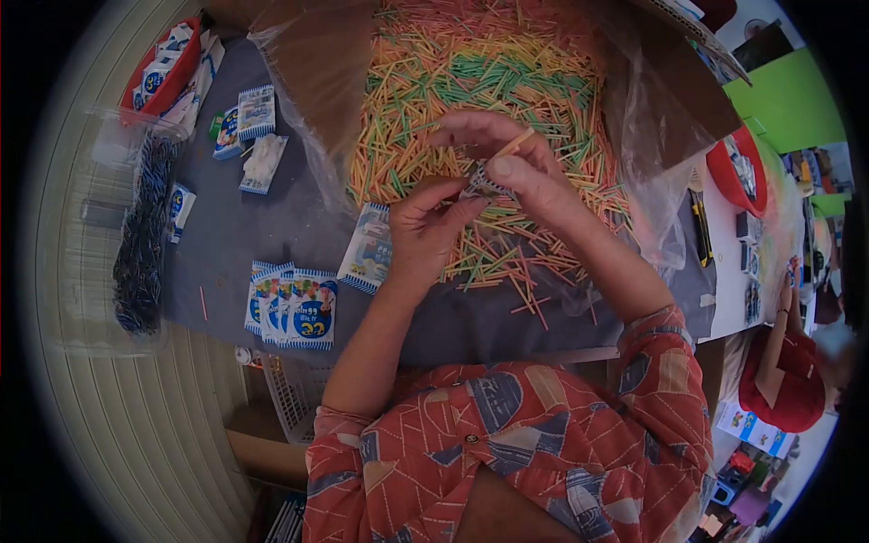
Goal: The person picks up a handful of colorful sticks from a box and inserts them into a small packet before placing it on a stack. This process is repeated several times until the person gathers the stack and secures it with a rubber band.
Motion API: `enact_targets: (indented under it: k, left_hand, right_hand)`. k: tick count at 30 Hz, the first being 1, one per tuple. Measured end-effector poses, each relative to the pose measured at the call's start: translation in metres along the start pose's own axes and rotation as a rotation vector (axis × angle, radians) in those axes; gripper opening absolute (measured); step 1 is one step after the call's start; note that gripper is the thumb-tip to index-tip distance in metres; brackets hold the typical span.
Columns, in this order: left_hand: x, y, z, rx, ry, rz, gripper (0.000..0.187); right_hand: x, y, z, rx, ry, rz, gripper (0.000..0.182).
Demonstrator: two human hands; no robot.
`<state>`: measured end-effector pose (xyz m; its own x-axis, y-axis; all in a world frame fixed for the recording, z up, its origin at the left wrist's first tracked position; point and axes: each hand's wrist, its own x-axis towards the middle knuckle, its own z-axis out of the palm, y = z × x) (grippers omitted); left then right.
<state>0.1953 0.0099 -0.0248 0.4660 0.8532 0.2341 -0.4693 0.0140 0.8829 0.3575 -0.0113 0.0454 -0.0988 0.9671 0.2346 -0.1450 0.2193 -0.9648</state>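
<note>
Over the near part of the pile of colored sticks [489,109], both hands meet at a small, crinkled, dark-and-white wrapper [484,185]. My left hand [424,226] pinches its near left side between thumb and fingers. My right hand [534,181] grips the other side with its thumb. A pale orange stick [516,142] pokes up between the thumb and fingers of the right hand. The sticks are thin and straight, in pink, orange, yellow and green. Beside the left wrist lies a blue-and-white printed packet [368,249]. Fingers partly cover the wrapper.
An open cardboard box [321,81] with a clear plastic liner [647,172] surrounds the sticks. Several packets [303,308] lie front left. A clear tray [136,235] of dark strips and a red bowl [186,68] stand left. Another person [783,371] works at right.
</note>
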Motion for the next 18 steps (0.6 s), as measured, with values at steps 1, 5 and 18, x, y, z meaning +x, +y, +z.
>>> enact_targets:
  k: [1,5,18]
  left_hand:
    - [0.001,-0.003,0.002,-0.07,0.015,-0.057,0.023]
    - [0.0,-0.006,0.007,-0.085,-0.001,-0.043,0.029]
    - [-0.09,0.043,-0.034,0.508,0.101,0.077,0.033]
  right_hand:
    - [0.002,-0.001,-0.002,0.051,0.042,-0.063,0.053]
    - [-0.002,-0.012,0.005,0.03,0.158,-0.189,0.047]
    - [-0.015,0.038,0.012,-0.85,0.106,-0.402,0.017]
